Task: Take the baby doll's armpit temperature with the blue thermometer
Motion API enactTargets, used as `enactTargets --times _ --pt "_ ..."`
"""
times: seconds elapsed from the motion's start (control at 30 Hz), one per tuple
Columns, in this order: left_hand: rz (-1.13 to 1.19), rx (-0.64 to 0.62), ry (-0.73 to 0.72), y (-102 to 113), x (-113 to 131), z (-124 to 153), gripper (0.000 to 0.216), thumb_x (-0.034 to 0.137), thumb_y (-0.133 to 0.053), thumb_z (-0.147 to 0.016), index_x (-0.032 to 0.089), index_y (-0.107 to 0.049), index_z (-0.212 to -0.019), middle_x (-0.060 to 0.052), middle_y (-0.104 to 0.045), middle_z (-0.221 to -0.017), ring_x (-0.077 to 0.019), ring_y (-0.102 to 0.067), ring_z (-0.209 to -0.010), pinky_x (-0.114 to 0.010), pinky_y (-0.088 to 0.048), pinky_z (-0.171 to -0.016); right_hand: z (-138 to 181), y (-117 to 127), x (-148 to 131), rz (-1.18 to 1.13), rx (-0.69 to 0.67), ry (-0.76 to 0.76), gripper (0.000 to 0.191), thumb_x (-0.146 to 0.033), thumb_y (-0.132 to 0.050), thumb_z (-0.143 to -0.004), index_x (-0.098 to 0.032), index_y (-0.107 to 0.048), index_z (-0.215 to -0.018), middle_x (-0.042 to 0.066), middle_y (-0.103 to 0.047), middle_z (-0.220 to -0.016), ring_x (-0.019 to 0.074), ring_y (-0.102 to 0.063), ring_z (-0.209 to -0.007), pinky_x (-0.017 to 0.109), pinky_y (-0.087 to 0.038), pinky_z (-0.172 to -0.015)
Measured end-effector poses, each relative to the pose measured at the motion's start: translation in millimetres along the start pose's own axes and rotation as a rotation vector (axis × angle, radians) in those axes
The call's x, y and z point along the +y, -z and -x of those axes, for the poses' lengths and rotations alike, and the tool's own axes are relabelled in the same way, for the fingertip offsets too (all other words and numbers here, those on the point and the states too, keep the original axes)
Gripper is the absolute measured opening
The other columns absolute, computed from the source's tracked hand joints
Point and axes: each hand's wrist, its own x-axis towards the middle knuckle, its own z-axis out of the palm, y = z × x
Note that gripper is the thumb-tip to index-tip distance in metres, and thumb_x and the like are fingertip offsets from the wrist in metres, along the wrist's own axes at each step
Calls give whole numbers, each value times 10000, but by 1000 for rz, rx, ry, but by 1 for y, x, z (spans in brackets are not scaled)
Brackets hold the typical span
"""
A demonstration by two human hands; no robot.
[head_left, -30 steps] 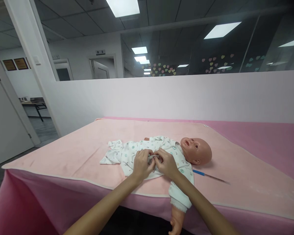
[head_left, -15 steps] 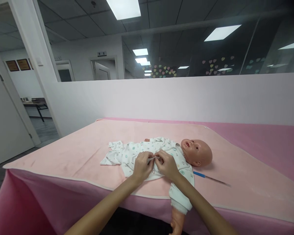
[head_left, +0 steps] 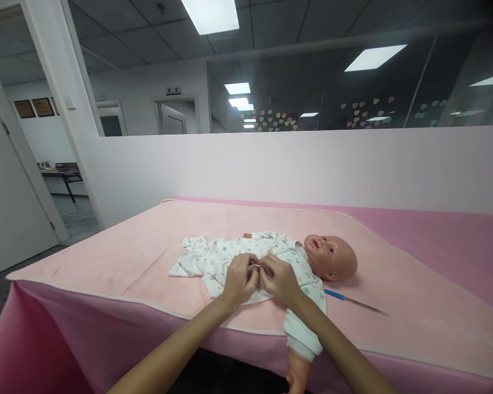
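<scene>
Centrally, the left hand [head_left: 239,280] and right hand [head_left: 280,278] pinch the suit [head_left: 219,257] of a doll [head_left: 334,258] lying on the tabletop [head_left: 119,249]; the right forearm [head_left: 332,338] partly hides the near sleeve [head_left: 301,334]. Right of centre, a blue-handled rod [head_left: 349,299] lies near the doll's head. Upper left, a door sign [head_left: 173,91] and plaques [head_left: 43,107] are too small to read.

The left hand [head_left: 237,280] and the right hand [head_left: 281,280] are bare, with slim fingers [head_left: 245,259]; both forearms [head_left: 181,343] are also bare and slender.

Bright ceiling panel [head_left: 211,15], soft shadows, darkened upper-right corner, stretched edges
</scene>
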Motion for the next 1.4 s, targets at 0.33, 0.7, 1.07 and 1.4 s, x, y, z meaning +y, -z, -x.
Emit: enactTargets --times 0.33,0.7,1.07,1.4 --pt "-6 10 5 -1 -3 0 118 170 -390 -799 191 -496 -845 -31 -571 -794 -159 -513 -750 -298 -409 -682 0 0 1 6 8 -17 126 -156 -444 -785 -193 -563 -799 -6 -539 -666 103 -469 -561 216 -335 -519" --pt "-4 55 20 -1 -2 0 73 193 -415 -788 187 -485 -809 -27 -561 -760 -153 -503 -713 -295 -401 -660 -1 1 0 7 -1 -17 129 -170 -435 -794 -194 -562 -792 -1 -550 -673 104 -465 -553 219 -339 -520" --pt "-42 49 -3 -1 -1 0 69 176 -438 -751 192 -479 -804 -18 -560 -756 -162 -505 -728 -304 -397 -682 -1 1 0 -4 -16 -51 130 -186 -434 -812 -197 -560 -782 -13 -529 -660 96 -459 -552 217 -322 -524" --pt "-80 42 18 -1 -2 0 141 135 -439 -707 192 -493 -824 1 -540 -695 -158 -475 -683 -301 -372 -679 0 -2 3 -40 5 -98 159 -218 -414 -838 -194 -570 -824 -5 -542 -677 98 -468 -548 215 -329 -516"
